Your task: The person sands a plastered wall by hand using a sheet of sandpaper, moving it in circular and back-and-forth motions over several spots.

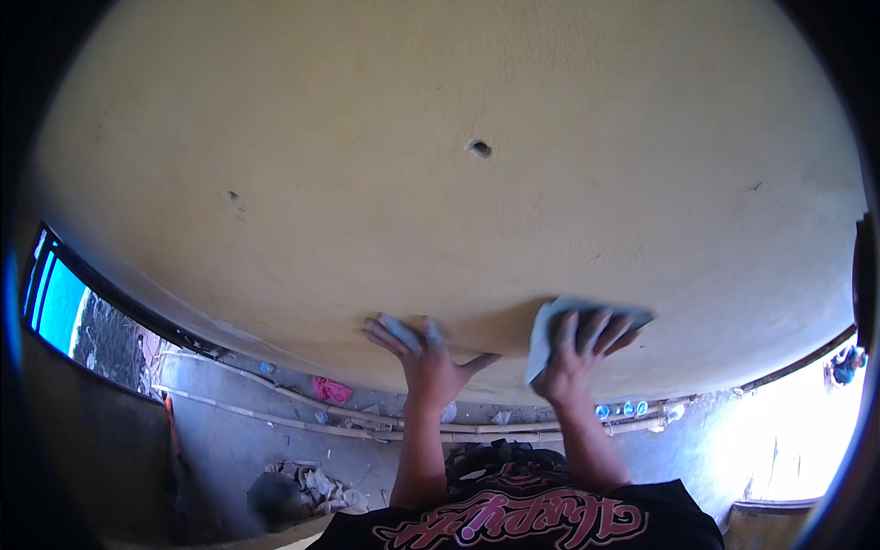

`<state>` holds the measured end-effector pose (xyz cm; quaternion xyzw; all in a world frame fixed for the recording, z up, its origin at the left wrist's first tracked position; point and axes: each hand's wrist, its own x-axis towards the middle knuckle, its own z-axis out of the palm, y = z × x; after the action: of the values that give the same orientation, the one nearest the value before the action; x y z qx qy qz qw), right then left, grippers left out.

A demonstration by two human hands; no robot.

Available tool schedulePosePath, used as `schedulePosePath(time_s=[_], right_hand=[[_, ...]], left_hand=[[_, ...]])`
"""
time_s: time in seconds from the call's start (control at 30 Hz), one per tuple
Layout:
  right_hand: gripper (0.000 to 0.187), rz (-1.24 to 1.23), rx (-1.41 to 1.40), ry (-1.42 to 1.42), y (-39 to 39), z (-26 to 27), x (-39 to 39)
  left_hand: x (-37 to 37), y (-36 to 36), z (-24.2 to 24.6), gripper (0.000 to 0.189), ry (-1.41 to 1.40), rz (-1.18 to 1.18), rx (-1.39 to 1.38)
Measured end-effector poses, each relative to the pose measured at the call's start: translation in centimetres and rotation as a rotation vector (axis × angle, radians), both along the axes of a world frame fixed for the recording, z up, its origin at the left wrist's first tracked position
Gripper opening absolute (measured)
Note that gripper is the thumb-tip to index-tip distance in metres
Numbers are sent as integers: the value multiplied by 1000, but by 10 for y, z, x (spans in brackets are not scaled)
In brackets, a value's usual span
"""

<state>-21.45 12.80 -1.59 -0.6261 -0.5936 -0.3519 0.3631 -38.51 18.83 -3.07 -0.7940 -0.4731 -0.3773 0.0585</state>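
Note:
In front of me rises a yellowish plastered wall (385,206) with a small dark hole (480,148) and a few chips. My left hand (427,368) rests against its lower part in view, fingers and thumb spread, holding nothing. Grey dust covers its fingertips. To the right, my right hand (574,361) presses a pale blue-grey sheet (543,330) flat to the plaster, fingers spread over it. The sheet is somewhat blurred, so I cannot tell whether it is sandpaper or cloth.
Bamboo poles (275,410) lie along the floor at the wall's foot. A pink cloth (331,389), several plastic cups (628,409) and crumpled paper (323,489) are scattered there. A window opening (69,302) is at left; a bright doorway (790,426) with a person (845,364) beyond is at right.

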Motion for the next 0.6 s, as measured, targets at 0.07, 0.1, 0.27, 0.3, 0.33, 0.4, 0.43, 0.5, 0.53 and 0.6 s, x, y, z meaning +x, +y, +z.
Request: schedulePosePath(time_s=[0.07, 0.1, 0.27, 0.3, 0.33, 0.4, 0.43, 0.5, 0.53, 0.6], right_hand=[[60, 27, -98, -4, -5, -66, 0], [58, 72, -106, 4, -7, -73, 0], [54, 153, -22, 121, -9, 3, -4], [54, 128, 0, 103, -6, 14, -1], [54, 103, 21, 85, -6, 18, 1], [52, 100, -10, 9, -7, 0, 3], [49, 132, -47, 44, -11, -24, 2], [49, 106, -113, 23, -13, -71, 1], [49, 114, -161, 14, -17, -89, -1], [51, 119, -285, 31, -30, -96, -6]], left_hand=[[6, -1, 1, 113, -24, -13, 20], [6, -2, 1, 115, -19, 13, -41], [2, -5, 2, 124, 24, 23, 21], [4, -6, 2, 126, 4, 38, -35], [5, -9, 1, 128, -15, 54, -92], [4, -16, 10, 129, -1, 18, -90], [5, -19, 13, 130, 7, -22, -90], [9, -20, 17, 129, -14, -49, -103], [9, -23, 16, 128, -29, -66, -133], [12, -26, 15, 128, -50, -49, -132]])
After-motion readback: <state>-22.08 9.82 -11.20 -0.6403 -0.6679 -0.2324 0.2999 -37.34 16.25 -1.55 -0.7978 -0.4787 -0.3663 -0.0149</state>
